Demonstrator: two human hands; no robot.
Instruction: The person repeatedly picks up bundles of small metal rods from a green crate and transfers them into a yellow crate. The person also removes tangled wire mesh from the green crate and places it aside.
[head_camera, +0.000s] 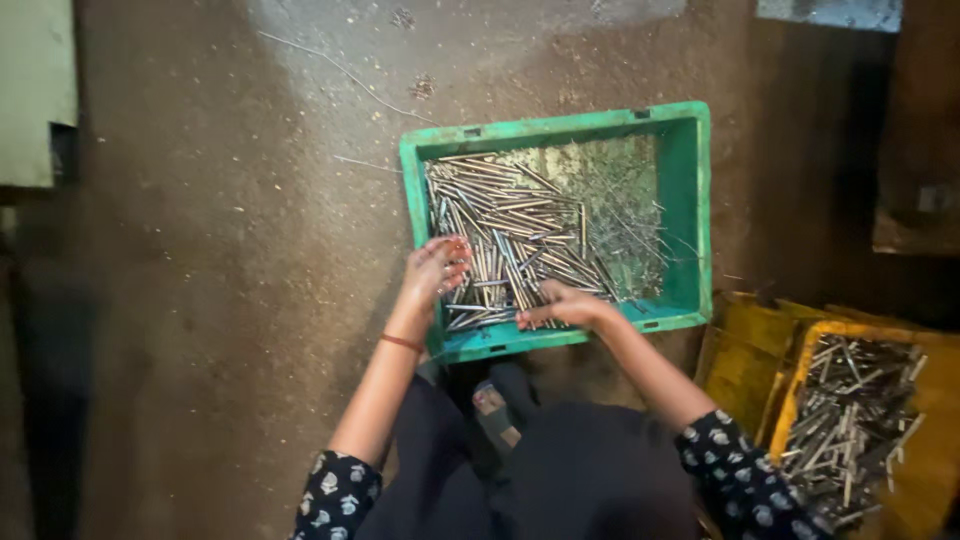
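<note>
Metal rods (510, 245) are lying heaped in the left half of the green crate (690, 180) on the floor. I am resting my left hand (436, 266) on them, fingers loosely curled, and laying my right hand (565, 304) flat and open along their near edge. A yellow crate (925, 440) of rods is sitting near right.
</note>
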